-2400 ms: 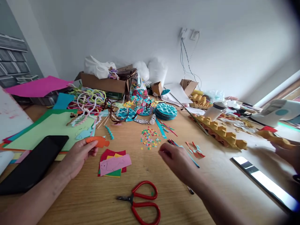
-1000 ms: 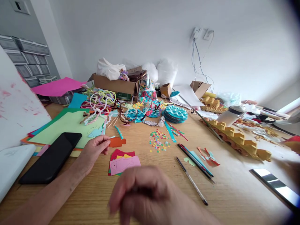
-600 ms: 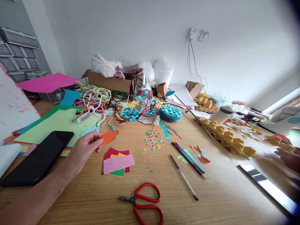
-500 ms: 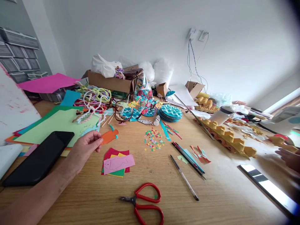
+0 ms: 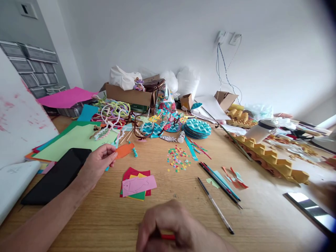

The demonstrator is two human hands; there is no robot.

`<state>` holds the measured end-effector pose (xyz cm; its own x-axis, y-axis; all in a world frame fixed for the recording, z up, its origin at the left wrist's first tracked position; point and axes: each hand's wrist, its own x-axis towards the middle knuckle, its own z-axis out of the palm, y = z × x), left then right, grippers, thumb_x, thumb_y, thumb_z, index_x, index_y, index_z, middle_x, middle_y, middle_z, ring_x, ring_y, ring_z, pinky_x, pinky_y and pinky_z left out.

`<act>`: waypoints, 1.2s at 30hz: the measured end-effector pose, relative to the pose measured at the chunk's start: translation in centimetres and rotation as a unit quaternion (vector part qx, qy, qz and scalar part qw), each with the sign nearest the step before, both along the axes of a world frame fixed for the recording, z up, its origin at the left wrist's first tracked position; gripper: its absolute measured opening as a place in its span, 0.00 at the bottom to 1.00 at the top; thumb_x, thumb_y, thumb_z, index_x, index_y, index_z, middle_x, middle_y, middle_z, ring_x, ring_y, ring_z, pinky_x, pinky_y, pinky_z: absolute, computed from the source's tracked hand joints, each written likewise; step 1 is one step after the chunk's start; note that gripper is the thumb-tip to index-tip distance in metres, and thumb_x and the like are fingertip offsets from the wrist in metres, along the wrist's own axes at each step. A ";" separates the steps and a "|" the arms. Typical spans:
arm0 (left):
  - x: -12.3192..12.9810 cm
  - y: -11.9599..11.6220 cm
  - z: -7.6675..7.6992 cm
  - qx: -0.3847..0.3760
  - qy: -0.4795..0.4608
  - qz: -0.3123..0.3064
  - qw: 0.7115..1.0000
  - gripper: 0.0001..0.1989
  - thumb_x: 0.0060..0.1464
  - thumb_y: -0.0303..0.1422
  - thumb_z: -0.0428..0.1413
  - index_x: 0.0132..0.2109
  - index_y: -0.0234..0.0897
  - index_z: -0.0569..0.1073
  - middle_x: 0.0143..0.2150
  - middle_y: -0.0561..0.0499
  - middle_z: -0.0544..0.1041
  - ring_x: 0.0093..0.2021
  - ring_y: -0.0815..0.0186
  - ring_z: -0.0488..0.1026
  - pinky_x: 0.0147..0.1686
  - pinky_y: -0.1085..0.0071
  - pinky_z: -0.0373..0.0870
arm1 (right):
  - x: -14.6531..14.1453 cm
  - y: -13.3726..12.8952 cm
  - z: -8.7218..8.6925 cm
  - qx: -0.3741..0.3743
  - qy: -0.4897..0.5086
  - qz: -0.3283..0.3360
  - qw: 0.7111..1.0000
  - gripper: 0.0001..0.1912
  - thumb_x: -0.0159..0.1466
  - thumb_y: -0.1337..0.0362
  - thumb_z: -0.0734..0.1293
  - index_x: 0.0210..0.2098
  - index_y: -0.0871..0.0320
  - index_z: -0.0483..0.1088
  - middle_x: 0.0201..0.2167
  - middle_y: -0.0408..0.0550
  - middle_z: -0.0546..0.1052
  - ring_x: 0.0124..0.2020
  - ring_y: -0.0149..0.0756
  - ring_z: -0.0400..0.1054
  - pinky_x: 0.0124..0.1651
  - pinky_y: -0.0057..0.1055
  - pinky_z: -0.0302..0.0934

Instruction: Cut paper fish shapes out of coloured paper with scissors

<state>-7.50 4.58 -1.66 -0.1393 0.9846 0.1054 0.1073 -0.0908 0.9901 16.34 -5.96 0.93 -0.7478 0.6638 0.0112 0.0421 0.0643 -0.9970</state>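
My left hand (image 5: 101,159) pinches an orange paper cut-out (image 5: 124,151) between thumb and fingers, above the wooden table. Just beyond the cut-out lies a small strand of blue beads (image 5: 135,151). In the lower middle, my right hand (image 5: 168,224) is curled over the red-handled scissors (image 5: 168,237). Only a bit of red handle shows between its fingers, and the blades are hidden. Between my hands lies a small stack of coloured paper pieces, topped by a pink piece (image 5: 139,185) with a fish drawn on it.
A black phone (image 5: 57,176) lies beside my left forearm, near green paper sheets (image 5: 76,141). Confetti dots (image 5: 178,159), a pen (image 5: 215,204) and pencils (image 5: 222,185) lie to the right. Yellow egg cartons (image 5: 267,157) stand farther right. A blurred hand (image 5: 328,192) is at the right edge.
My right hand has come in from below and closed over the scissors, which lay bare before. My left hand still holds the orange cut-out. The view has shifted slightly left.
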 end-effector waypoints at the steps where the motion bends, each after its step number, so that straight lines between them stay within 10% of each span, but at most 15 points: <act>1: -0.3 0.2 0.1 0.002 -0.005 0.007 1.000 0.09 0.42 0.35 0.60 0.31 0.38 0.69 0.18 0.60 0.67 0.19 0.72 0.63 0.20 0.76 0.60 | -0.4 0.6 0.2 0.070 -0.052 -0.075 0.993 0.08 0.57 0.72 0.62 0.30 0.56 0.73 0.25 0.43 0.74 0.27 0.29 0.67 0.32 0.24 0.59; 8: -1.3 1.1 -0.3 0.009 0.000 0.014 1.000 0.11 0.41 0.35 0.59 0.33 0.37 0.68 0.19 0.60 0.67 0.17 0.74 0.61 0.17 0.77 0.57 | 0.1 3.5 -2.6 0.141 -0.129 -0.209 0.959 0.10 0.55 0.77 0.56 0.30 0.60 0.67 0.22 0.41 0.71 0.22 0.27 0.61 0.25 0.21 0.54; 15: -1.5 1.7 -0.9 0.029 0.045 0.035 0.998 0.14 0.40 0.36 0.58 0.35 0.39 0.64 0.20 0.60 0.69 0.19 0.70 0.65 0.18 0.75 0.61 | 0.7 3.5 -3.2 0.154 -0.134 -0.213 0.956 0.10 0.57 0.76 0.57 0.31 0.60 0.67 0.22 0.40 0.71 0.21 0.27 0.61 0.24 0.21 0.53; 25: -4.8 3.5 3.5 0.009 0.207 0.034 0.978 0.06 0.35 0.35 0.55 0.25 0.40 0.67 0.19 0.59 0.68 0.21 0.67 0.67 0.21 0.73 0.63 | 0.7 3.3 -2.9 0.203 -0.165 -0.199 0.944 0.12 0.58 0.77 0.57 0.31 0.60 0.69 0.21 0.40 0.70 0.22 0.27 0.62 0.26 0.21 0.53; 36: -6.4 6.0 1.6 -0.039 0.361 0.024 0.931 0.03 0.39 0.30 0.47 0.25 0.41 0.65 0.16 0.60 0.66 0.20 0.66 0.68 0.21 0.73 0.62 | 0.7 3.4 -3.1 0.242 -0.207 -0.195 0.928 0.13 0.57 0.78 0.57 0.32 0.60 0.70 0.23 0.41 0.71 0.24 0.27 0.62 0.28 0.21 0.52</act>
